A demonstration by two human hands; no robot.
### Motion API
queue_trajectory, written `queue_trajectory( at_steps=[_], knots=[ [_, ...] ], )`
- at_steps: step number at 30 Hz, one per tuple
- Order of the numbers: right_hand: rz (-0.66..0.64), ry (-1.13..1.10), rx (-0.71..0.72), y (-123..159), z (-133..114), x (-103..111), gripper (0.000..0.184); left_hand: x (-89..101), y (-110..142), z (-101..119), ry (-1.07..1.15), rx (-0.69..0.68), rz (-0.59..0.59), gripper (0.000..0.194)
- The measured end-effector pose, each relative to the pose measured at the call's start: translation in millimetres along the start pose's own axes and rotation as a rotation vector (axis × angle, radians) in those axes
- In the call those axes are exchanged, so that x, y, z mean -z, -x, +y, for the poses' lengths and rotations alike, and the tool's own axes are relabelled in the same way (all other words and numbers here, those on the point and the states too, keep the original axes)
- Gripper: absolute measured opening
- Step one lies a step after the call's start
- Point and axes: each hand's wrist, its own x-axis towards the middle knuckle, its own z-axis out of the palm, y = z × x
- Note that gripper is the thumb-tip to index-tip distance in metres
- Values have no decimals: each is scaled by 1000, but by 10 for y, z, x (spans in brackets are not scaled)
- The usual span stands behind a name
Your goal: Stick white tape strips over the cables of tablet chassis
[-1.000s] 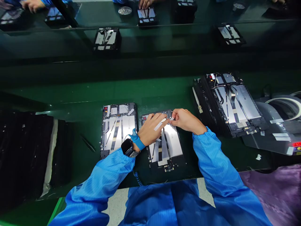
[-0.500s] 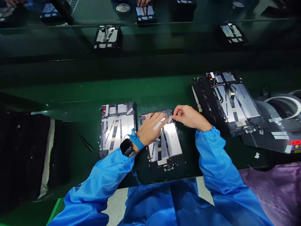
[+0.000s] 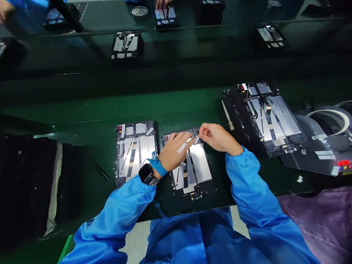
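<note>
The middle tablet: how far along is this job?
Looks done: the neighbouring tablet bears a white strip near its top right. In hand: the left hand rests on the middle tablet; the right hand appears to pinch a small strip there. Probably left: the white tape on the left hand's back.

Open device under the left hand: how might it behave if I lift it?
The open device is probably stiff, as its metal-looking back lies flat. It's likely fragile: dark strips and a small circuit board sit exposed. Broad and flat, it seems unlikely to roll.
</note>
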Motion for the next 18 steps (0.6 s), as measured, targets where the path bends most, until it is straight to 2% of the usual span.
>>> queue_trajectory(
  at_steps=[5, 8, 18],
  knots=[
    [16, -43, -81, -36, 40, -32, 15, -8, 6, -7, 16, -5, -5, 54],
    [-22, -90, -89, -54, 41, -44, 16, -17, 14, -14, 33, -6, -11, 55],
    [-49, -70, 89, 26, -11, -14, 14, -11, 16, 1, 30, 12, -48, 56]
  ],
)
